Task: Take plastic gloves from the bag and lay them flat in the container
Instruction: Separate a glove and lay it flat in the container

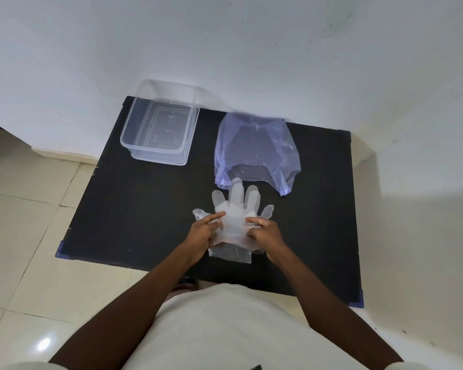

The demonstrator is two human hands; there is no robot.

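Stretching between both hands (206, 232), glove (235, 209) flat.

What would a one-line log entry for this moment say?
hands: both on glove | container: empty | bag: on table

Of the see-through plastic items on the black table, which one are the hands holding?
The clear glove, fingers spread, held between left hand and right hand. The container and bluish bag lie farther back, untouched.
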